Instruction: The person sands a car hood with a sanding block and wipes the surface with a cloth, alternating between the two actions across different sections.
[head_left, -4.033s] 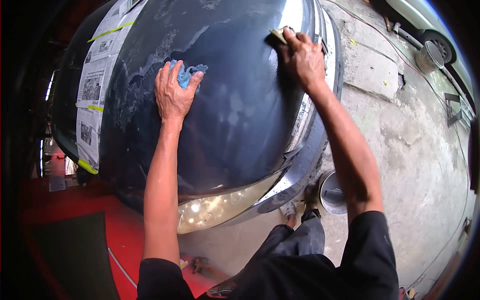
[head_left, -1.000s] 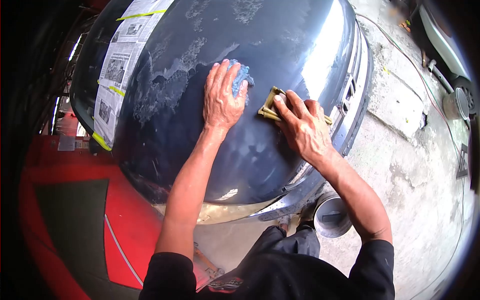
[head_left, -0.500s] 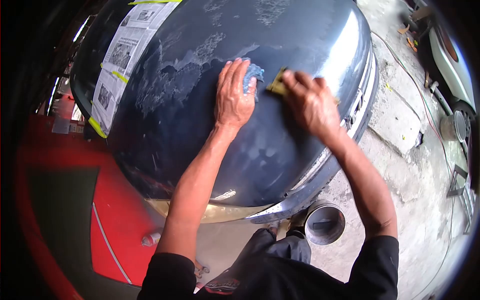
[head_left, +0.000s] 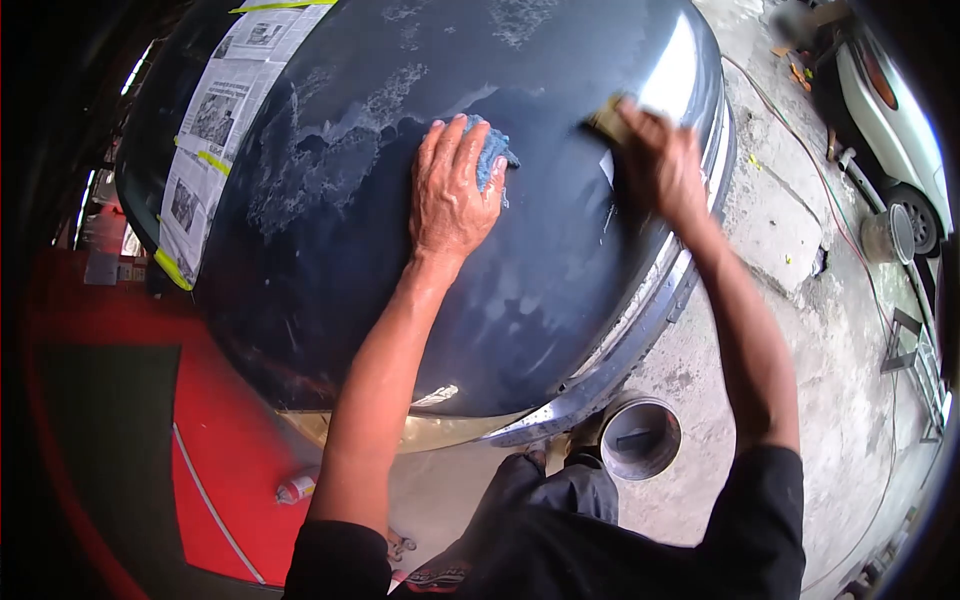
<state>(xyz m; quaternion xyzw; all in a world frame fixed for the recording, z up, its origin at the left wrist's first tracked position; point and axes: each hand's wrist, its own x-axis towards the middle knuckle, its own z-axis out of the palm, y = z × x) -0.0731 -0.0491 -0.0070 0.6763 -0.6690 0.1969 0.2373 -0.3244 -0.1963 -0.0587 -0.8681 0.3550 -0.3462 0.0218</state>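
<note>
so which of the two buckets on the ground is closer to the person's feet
The round metal bucket right below the car's front edge, beside the person's legs. The other bucket stands much farther off, next to the white car's wheel.

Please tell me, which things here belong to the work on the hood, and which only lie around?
In use: left hand, blue rag, right hand, sanding pad, hood, newspaper masking.
Lying about: bucket, can, white car, cable.

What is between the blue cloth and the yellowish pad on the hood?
In the head view, only bare dark hood lies between the blue cloth and the yellowish pad; nothing rests there.
</note>
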